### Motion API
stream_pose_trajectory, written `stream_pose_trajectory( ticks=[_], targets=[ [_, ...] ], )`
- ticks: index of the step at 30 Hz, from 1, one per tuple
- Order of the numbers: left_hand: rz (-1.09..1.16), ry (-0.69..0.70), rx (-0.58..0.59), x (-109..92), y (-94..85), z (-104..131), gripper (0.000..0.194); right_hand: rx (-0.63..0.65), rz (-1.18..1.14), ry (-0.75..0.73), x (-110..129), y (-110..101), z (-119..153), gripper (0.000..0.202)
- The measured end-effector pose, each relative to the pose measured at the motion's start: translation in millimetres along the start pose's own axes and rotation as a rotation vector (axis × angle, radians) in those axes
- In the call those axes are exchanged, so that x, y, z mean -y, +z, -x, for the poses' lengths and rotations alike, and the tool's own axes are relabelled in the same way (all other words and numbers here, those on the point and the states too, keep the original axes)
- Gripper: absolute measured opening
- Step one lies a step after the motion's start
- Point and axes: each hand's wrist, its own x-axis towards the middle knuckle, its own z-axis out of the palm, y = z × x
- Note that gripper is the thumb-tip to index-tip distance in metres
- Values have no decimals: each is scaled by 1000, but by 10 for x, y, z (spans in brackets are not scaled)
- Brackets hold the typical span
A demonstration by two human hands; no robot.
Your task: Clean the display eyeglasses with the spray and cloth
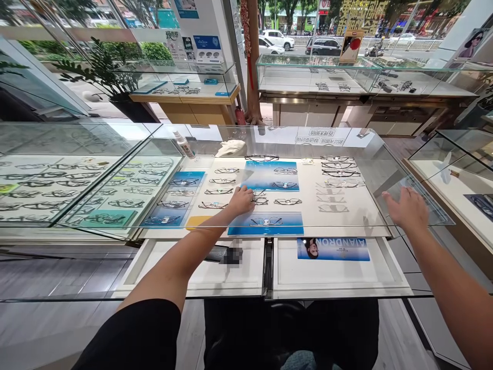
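Street-facing windows (pixel 358 18) | glass showcases (pixel 285 81) | potted plant (pixel 103 72) | brown pillar (pixel 253 77) | gray floor (pixel 194 334)

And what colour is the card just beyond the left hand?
The card is blue, paler in parts (head view).

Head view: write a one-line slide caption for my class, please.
Left hand at a pair of eyeglasses in a glass display case, right hand open near the case's right side.

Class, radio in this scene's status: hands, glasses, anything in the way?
Left hand at eyeglasses, grip unclear. Right hand open, at right side of display case. Neighbouring frames close by.
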Motion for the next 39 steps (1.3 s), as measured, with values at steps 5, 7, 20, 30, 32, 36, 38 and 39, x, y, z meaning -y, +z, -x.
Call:
stream_pose_trajectory(
  ticks=[5,7,20,30,32,36,38,39],
  targets=[
    [-17,27,-24,-50,-91,73,36,0,4,-6,19,-22,17,103],
    [-20,28,-45,-60,-127,73,40,10,5,-2,21,-26,19,103],
    [-40,-20,-87,-73,-149,-425,45,-18,28,-5,27,6,-7,98],
    [-10,-45,-66,-69,-83,-537,50,-27,22,-24,-19,23,-20,96],
    [-4,-50,-66,-61,-83,-535,50,-24,23,-25,-30,28,-26,96],
    [1,-56,-60,-53,-78,-526,48,-2,17,-28,-46,30,-37,99],
    [2,-58,-55,-49,-73,-524,49,0,9,-28,-47,31,-39,101],
    [3,-60,-53,-47,-69,-525,50,-3,7,-26,-45,31,-39,101]
  ],
)
